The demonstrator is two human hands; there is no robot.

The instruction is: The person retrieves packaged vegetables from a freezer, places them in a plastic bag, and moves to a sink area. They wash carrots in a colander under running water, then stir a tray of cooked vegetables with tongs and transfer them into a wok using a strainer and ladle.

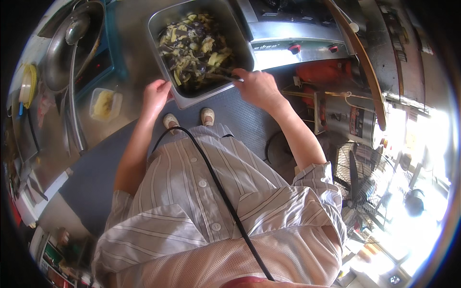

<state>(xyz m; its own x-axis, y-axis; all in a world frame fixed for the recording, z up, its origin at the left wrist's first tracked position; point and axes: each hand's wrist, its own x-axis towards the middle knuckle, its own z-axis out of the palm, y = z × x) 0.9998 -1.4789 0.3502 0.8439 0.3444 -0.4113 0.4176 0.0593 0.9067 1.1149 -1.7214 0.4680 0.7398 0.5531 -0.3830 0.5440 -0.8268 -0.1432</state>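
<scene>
A deep rectangular stainless-steel food pan (pixel 187 101) lies before me, holding a cooked mix of dark and yellowish pieces, apparently eggplant (pixel 201 46). At its near left corner, my left hand (pixel 157 94) grips the rim, thumb and fingertips against the steel. My right hand (pixel 257 86) is closed around the handle of a metal utensil (pixel 221 75) over the near right edge. The utensil's far end reaches into the food; whether it is tongs or a spoon is unclear.
Left on the steel counter (pixel 126 54) are a wok (pixel 57 68) with a long-handled ladle (pixel 73 86) and a plastic tub (pixel 105 104) of yellow paste. A stove (pixel 295 46) with red knobs stands right. A caged fan (pixel 360 190) and steel drum (pixel 347 118) stand lower right.
</scene>
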